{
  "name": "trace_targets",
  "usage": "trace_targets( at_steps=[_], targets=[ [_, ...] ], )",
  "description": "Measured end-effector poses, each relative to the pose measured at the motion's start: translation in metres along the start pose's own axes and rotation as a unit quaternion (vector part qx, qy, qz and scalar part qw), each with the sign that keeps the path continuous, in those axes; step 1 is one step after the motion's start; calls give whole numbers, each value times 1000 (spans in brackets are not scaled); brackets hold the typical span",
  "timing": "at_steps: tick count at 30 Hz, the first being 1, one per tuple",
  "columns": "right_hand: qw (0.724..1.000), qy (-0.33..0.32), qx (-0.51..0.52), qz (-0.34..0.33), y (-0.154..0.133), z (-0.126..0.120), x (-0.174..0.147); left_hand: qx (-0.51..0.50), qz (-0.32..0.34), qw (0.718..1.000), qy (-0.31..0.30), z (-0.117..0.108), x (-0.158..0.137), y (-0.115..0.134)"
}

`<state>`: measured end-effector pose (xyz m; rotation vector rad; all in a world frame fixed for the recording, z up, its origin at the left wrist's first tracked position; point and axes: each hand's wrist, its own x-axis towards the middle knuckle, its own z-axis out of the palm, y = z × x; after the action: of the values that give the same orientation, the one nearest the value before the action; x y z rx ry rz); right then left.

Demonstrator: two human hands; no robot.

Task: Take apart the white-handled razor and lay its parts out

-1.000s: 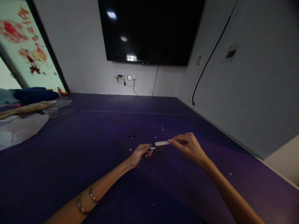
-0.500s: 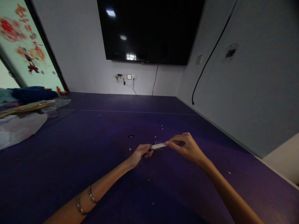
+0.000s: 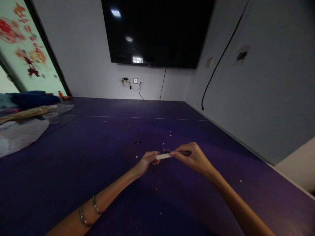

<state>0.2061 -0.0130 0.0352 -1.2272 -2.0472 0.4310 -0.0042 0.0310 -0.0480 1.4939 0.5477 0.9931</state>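
Note:
A slim white stick-like piece [image 3: 163, 156] spans the gap between my two hands, low over the purple surface [image 3: 98, 183]. My right hand [image 3: 193, 155] pinches its right end between thumb and fingers; a dark strip shows under those fingers. My left hand [image 3: 147, 161] is closed at the other end, around a small dark part whose kind I cannot make out. Just behind the white piece lies a small clear box [image 3: 166, 150] with something dark in it. A short black piece [image 3: 137, 143] lies farther left.
White scraps [image 3: 136, 157] dot the purple surface. At the left are a plastic bag [image 3: 23, 134], folded blue cloth [image 3: 34, 99] and a small orange object [image 3: 63, 96]. A television [image 3: 159, 32] hangs on the back wall; a black cable [image 3: 221, 59] runs down the right wall.
The white piece has tipped a little and moved left, its left end now against my left fingers. My right hand has shifted slightly left and down; the clear box shows more.

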Motion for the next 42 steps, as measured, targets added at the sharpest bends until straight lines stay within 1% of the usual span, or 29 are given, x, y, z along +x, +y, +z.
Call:
trace_targets(
  at_steps=[2, 4, 7, 9, 11, 12, 13, 14, 16, 17, 18, 19, 20, 22, 24, 27, 30, 34, 36, 38, 42],
  targets=[
    [1000, -12, 14, 15, 2, 0, 0, -4, 1, 1000, 3, 0, 0, 2],
    [999, -19, 12, 42, 11, -5, 0, -13, 8, 1000, 10, -1, 0, 6],
    [997, -7, 12, 72, 27, -12, 3, -24, 16, 999, 30, -1, 3, 10],
    [993, 8, 63, 98, 30, -9, 4, -39, 5, 998, 48, 0, 4, 10],
    [977, 10, 167, 134, 24, 1, 4, -83, -20, 994, 64, 2, 5, 7],
    [960, 5, 234, 155, 18, 8, 3, -113, -38, 991, 69, 3, 6, 6],
    [936, -1, 307, 173, 10, 16, 1, -142, -59, 985, 73, 3, 6, 4],
    [905, -6, 380, 192, 0, 25, -2, -167, -78, 980, 77, 4, 6, 4],
    [828, 1, 514, 223, -19, 41, -8, -197, -104, 971, 83, 7, 5, 4],
    [791, -2, 566, 233, -28, 49, -11, -202, -112, 969, 90, 8, 5, 5],
    [760, -8, 604, 241, -36, 55, -14, -203, -118, 967, 99, 10, 4, 6],
    [736, -16, 630, 246, -43, 60, -16, -201, -124, 966, 110, 12, 3, 8],
    [719, -22, 648, 250, -48, 65, -19, -197, -130, 964, 122, 14, 3, 10],
    [699, -26, 666, 260, -56, 73, -24, -190, -136, 961, 148, 18, 1, 14],
    [683, -23, 673, 283, -61, 81, -32, -186, -137, 959, 163, 20, 1, 18],
    [662, -12, 674, 329, -66, 92, -45, -188, -141, 957, 169, 21, 2, 19],
    [648, -2, 676, 350, -71, 95, -52, -197, -137, 955, 173, 19, 3, 17],
    [646, 9, 690, 326, -74, 89, -45, -184, -130, 961, 163, 21, 2, 15],
    [646, 19, 692, 322, -73, 90, -43, -171, -134, 964, 156, 25, 0, 15],
    [644, 23, 690, 331, -73, 94, -46, -163, -136, 965, 154, 27, -1, 16],
    [634, -9, 686, 357, -75, 99, -55, -157, -122, 967, 157, 25, 0, 14]
  ],
)
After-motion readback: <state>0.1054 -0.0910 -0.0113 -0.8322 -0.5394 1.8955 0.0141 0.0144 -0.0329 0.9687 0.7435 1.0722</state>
